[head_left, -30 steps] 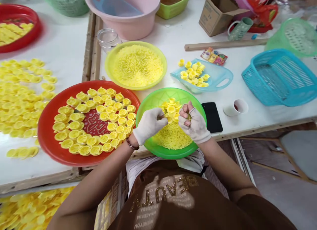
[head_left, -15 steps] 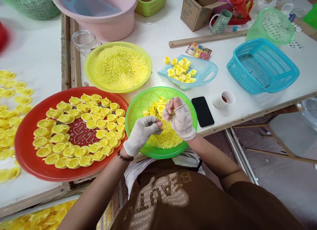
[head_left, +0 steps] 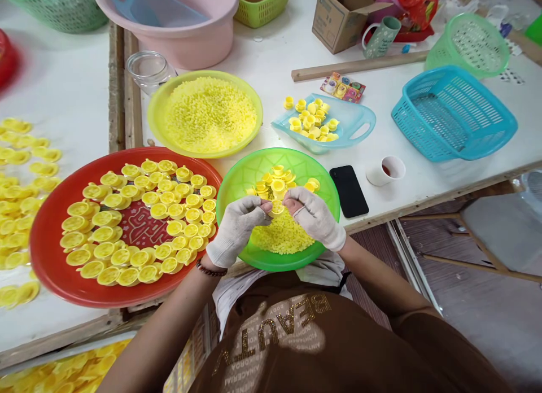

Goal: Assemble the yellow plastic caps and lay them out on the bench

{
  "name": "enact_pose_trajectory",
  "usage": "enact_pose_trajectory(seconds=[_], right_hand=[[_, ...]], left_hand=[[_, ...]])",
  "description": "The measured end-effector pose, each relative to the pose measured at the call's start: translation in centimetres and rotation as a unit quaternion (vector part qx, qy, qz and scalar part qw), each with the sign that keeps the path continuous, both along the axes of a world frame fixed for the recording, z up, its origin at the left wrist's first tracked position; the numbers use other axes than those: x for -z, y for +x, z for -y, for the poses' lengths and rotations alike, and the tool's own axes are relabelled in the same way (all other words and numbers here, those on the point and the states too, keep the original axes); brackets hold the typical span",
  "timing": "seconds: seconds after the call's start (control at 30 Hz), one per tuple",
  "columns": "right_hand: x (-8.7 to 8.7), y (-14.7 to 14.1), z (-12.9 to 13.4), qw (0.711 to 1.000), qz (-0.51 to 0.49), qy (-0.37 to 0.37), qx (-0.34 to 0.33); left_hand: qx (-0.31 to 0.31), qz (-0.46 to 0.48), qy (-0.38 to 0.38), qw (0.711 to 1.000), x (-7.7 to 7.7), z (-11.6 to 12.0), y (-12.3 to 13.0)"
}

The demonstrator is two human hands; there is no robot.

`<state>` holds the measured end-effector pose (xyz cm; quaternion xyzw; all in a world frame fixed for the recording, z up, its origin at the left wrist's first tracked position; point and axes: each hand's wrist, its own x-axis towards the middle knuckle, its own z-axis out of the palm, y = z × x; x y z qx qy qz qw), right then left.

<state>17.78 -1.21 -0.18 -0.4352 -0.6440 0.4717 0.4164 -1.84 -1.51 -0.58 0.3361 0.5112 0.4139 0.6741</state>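
Over the green bowl point(head_left: 228, 235), my left hand point(head_left: 243, 226), in a white fingerless glove, pinches a small yellow toy cup point(head_left: 277, 207) by its left side. My right hand point(head_left: 315, 218), gloved the same way, has its fingers closed together at the cup's right side; whether they grip the cup or a tiny piece is too small to make out. Beneath the hands lie yellow pellets point(head_left: 282, 239), with several yellow cups point(head_left: 278, 184) heaped at the bowl's far side. To the left, a red tray point(head_left: 46, 257) carries rings of yellow cups on saucers.
Behind stand a yellow bowl point(head_left: 154, 125) of pellets and a light-blue scoop point(head_left: 353, 116) with yellow cups. A black phone point(head_left: 349, 191), a paper cup point(head_left: 383, 173) and a blue basket point(head_left: 453, 122) are at the right. A pink tub point(head_left: 186, 43) is farther back.
My right hand has come down from a raised position and its fingertips now meet the cup at my left fingers. The view has shifted slightly.
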Motion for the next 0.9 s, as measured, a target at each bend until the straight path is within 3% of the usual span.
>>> enact_pose_trajectory(seconds=[0.1,0.23,0.33,0.5,0.77,0.9], right_hand=[[0.6,0.0,0.0,0.985,0.102,0.121,-0.065],[1.3,0.1,0.0,0.956,0.221,0.172,-0.09],[1.2,0.6,0.0,0.959,0.211,0.174,-0.072],[0.5,1.3,-0.1,0.972,0.18,0.149,0.012],[1.3,-0.2,0.2,0.957,0.234,0.156,-0.075],[1.1,0.8,0.0,0.954,0.261,0.131,-0.061]], left_hand=[[-0.003,0.035,-0.021,0.999,0.1,0.0,0.1],[0.021,-0.015,0.006,1.0,0.1,0.2,-0.1],[0.017,-0.057,0.029,0.998,-0.1,0.2,-0.1],[-0.014,-0.072,0.039,0.997,-0.1,0.1,-0.2],[0.012,-0.138,0.093,0.986,-0.4,0.5,0.2],[-0.003,-0.151,0.097,0.984,-0.7,0.4,0.0]])
